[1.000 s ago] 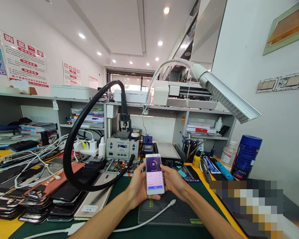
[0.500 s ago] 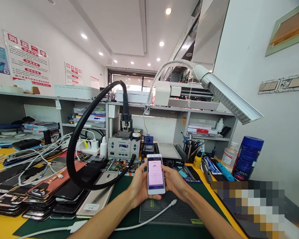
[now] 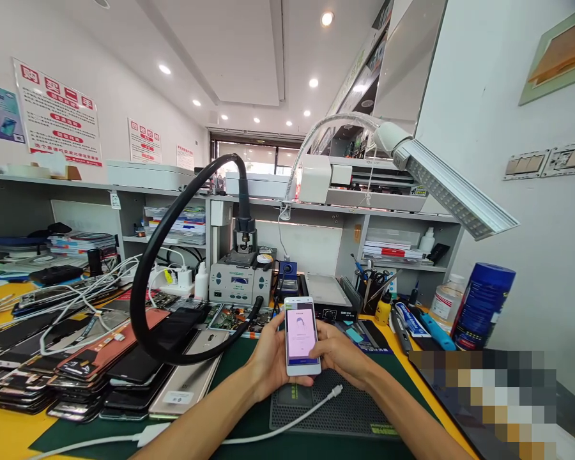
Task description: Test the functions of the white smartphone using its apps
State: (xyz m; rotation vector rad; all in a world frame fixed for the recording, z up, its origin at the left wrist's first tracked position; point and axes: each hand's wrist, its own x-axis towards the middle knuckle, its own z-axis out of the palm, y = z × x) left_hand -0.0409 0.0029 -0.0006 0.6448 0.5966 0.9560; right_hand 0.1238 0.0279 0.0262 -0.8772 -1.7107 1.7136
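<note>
A white smartphone (image 3: 301,335) with a lit pinkish screen is held upright in front of me, tilted a little back. My left hand (image 3: 268,354) wraps its left side, with fingertips showing under the bottom edge. On the other side, my right hand (image 3: 340,351) grips the phone's right edge, and its thumb lies over the lower right of the screen. The right fingers behind the phone are hidden. Below the hands lies a dark textured pad (image 3: 349,402) on the green mat. A white cable (image 3: 292,421) crosses the pad, its plug end loose.
Stacked phones (image 3: 76,377) fill the left side. A black hose (image 3: 138,306) loops from the grey soldering station (image 3: 239,284). A blue can (image 3: 483,306), a clear bottle (image 3: 445,297) and a yellow bottle (image 3: 382,310) stand right. A lamp (image 3: 455,185) hangs above.
My right thumb has moved from the phone's upper right edge down onto the lower right of the screen. The whole view has shifted slightly.
</note>
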